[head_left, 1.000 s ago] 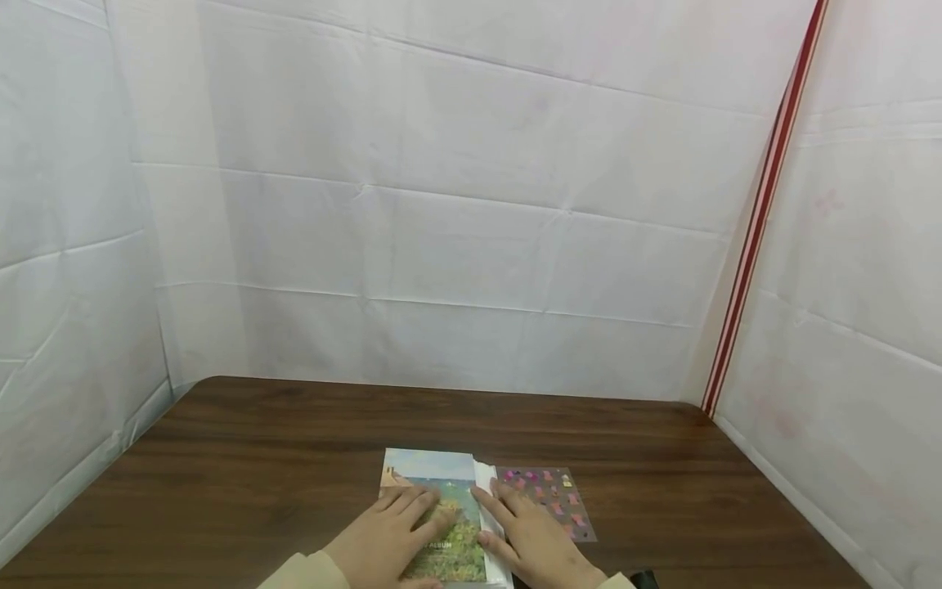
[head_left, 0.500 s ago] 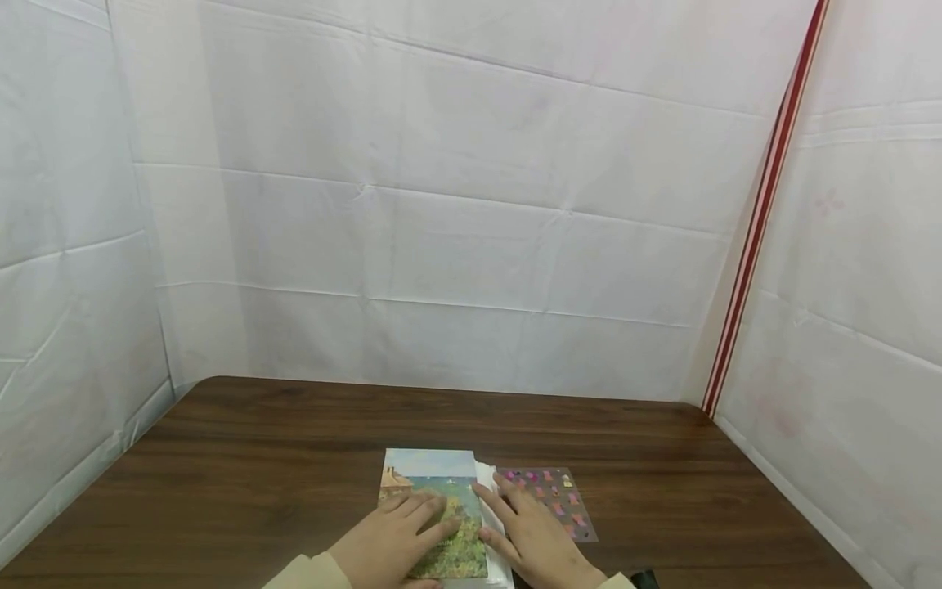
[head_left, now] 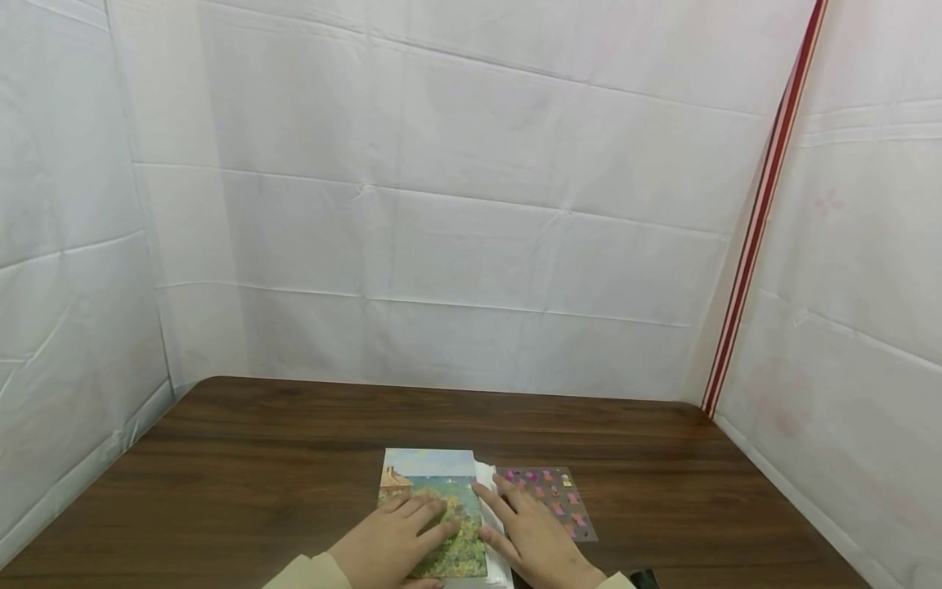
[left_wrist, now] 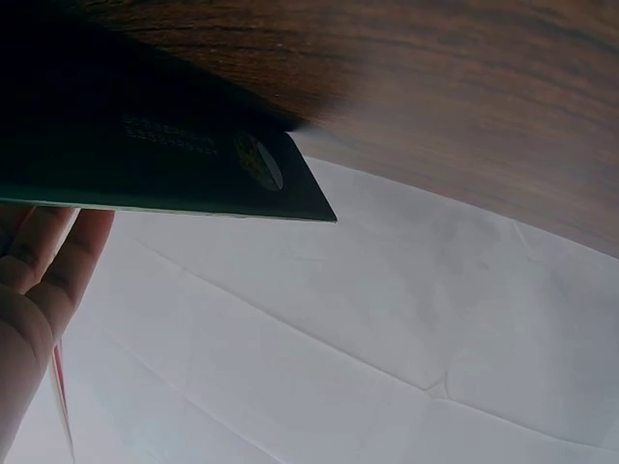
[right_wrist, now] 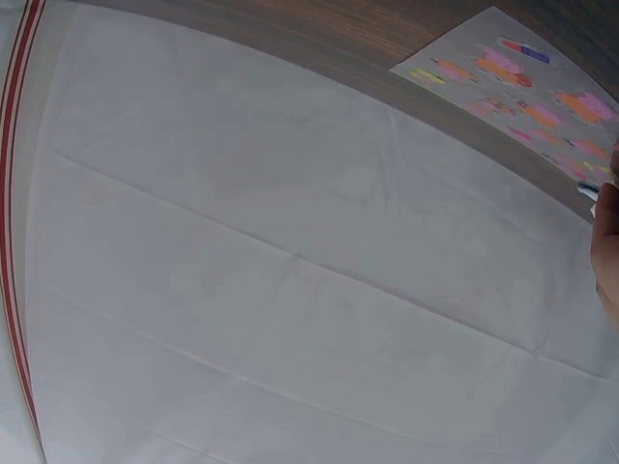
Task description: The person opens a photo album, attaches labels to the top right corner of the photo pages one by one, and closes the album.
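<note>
An album (head_left: pixel 434 464) with a painted seaside cover lies on the wooden table at the bottom middle of the head view. White pages (head_left: pixel 485 474) stick out along its right side. My left hand (head_left: pixel 390 536) rests on the cover with fingers spread forward. On the white page edge lies my right hand (head_left: pixel 533 536), its fingers extended. The left wrist view catches the album's dark green underside (left_wrist: pixel 193 169) and some fingers of the left hand (left_wrist: pixel 58 266). Only a bit of my right hand (right_wrist: pixel 606 242) shows in the right wrist view.
Right of the album, partly behind my right hand, lies a clear sticker sheet (head_left: pixel 567 507) with pink and orange figures. A small black object (head_left: pixel 643 579) sits by the right sleeve. White cloth (head_left: pixel 471 204) hangs around the table (head_left: pixel 294 442), with a red stripe at right.
My left hand has slid slightly to the right on the cover, and more of the painted house shows. The cover has shifted very slightly right. My right hand has barely moved.
</note>
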`<state>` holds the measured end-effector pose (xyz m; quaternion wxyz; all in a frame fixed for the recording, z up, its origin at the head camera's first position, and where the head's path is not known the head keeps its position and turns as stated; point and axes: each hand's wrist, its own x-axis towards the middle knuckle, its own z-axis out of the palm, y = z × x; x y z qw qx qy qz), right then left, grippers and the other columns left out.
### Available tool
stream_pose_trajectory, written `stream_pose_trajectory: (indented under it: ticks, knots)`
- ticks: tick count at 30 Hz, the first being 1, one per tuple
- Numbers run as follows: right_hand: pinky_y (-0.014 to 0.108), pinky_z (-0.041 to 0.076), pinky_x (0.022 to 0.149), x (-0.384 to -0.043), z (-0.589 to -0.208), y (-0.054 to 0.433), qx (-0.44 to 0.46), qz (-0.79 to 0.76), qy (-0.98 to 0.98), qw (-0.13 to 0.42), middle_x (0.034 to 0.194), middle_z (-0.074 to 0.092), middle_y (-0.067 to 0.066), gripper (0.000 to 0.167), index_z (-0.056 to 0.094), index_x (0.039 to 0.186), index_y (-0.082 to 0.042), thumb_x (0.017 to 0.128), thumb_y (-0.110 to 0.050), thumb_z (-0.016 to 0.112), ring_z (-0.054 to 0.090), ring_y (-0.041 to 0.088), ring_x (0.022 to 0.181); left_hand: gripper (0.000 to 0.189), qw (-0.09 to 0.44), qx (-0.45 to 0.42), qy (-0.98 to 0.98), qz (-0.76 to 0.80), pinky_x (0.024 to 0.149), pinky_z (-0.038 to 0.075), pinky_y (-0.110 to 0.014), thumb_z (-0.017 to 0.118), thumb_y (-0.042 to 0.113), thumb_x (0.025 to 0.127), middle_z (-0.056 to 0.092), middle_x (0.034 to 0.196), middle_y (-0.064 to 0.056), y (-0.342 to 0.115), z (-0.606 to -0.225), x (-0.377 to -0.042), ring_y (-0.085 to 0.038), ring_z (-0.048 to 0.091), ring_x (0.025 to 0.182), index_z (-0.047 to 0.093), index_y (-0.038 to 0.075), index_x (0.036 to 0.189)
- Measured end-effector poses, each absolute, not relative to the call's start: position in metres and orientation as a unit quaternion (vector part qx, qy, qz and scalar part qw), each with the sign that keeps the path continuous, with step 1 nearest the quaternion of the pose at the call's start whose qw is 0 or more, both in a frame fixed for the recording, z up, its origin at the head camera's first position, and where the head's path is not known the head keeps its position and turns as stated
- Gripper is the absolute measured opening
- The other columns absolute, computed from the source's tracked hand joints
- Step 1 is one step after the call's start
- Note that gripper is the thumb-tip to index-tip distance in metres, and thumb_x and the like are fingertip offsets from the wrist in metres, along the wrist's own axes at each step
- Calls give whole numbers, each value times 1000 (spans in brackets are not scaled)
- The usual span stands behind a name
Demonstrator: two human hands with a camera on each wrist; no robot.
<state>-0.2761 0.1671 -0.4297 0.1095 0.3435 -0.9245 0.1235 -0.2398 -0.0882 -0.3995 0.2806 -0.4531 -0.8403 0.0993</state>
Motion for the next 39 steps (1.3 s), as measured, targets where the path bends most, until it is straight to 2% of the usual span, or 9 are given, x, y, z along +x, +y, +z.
stream_pose_trajectory:
  ticks: [7,17,21,25,30,39]
  knots:
    - [57,47,95,-277,-431,168,341,123,-925,108,150,38,20,54,32,150,-20,102,-44,34,53,36,126,57,283,-455,-839,98,89,53,-35,47,63,91,62,124,-1,-88,-398,-240,-18,60,111,57,23,130]
    - [68,43,92,-276,-430,168,338,132,-925,109,151,36,20,53,34,150,-19,102,-43,36,52,37,126,61,238,-455,-857,48,87,55,-39,51,62,89,59,130,-5,-91,-393,-240,-21,59,115,53,22,134]
    - [69,41,93,-276,-429,167,334,137,-924,124,151,36,20,53,32,150,-19,102,-41,38,49,39,129,58,263,-464,-845,49,87,55,-38,54,60,89,60,127,-3,-91,-393,-240,-20,60,112,53,20,132]
    - [64,44,96,-275,-429,166,328,124,-920,173,148,42,18,52,32,150,-18,101,-36,42,48,37,130,56,290,-476,-829,41,86,55,-36,61,54,87,61,122,-1,-91,-392,-241,-18,61,109,54,19,130]
    - [54,48,95,-276,-429,166,320,97,-913,233,143,49,15,51,37,147,-16,100,-33,47,52,30,126,58,296,-483,-824,21,84,57,-36,67,50,84,61,121,-2,-90,-390,-242,-18,61,108,55,17,130]
    - [54,48,96,-277,-430,168,315,89,-914,239,142,49,14,51,39,146,-16,100,-35,47,53,30,125,58,254,-470,-845,-36,85,56,-40,64,50,87,56,132,-3,-92,-389,-243,-17,59,113,50,20,135]
